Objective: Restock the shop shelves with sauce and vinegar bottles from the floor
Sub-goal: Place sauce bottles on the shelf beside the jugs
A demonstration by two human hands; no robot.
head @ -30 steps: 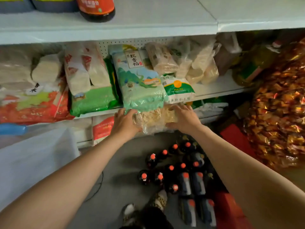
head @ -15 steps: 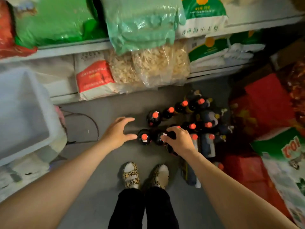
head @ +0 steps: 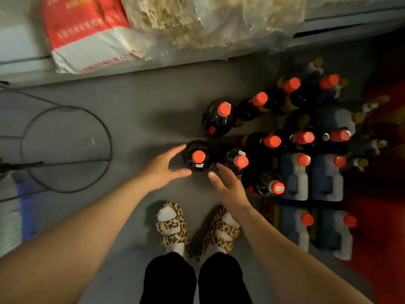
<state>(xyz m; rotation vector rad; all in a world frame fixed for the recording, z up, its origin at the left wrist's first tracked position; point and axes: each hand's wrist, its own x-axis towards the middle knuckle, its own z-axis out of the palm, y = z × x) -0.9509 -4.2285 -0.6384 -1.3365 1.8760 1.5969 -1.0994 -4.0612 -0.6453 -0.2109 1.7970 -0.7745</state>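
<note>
Head view, looking straight down. Nearest, below both hands: two feet in leopard-print sandals (head: 173, 227) on the grey floor (head: 135, 106). Left hand (head: 163, 166): fingers spread wide, thumb and forefinger flanking a dark bottle with a red cap (head: 198, 156) that stands upright just ahead of it; contact cannot be told. Right hand (head: 228, 185): fingers straight and relaxed, holding nothing, its fingertips just beside the same bottle and in front of a second dark bottle (head: 237, 160). Right of the right hand: a third dark bottle (head: 270, 185), then blue-and-white jugs (head: 294, 176) with red caps in rows. Beyond the hands: a larger dark bottle (head: 218, 118) and further red-capped bottles (head: 271, 141), close-packed. Far left of the left hand: a looped cable (head: 109, 145). Farthest: the bottom shelf edge (head: 26, 69) with a red-and-white bag (head: 87, 29) and a clear bag of pale strips (head: 197, 20).
</note>
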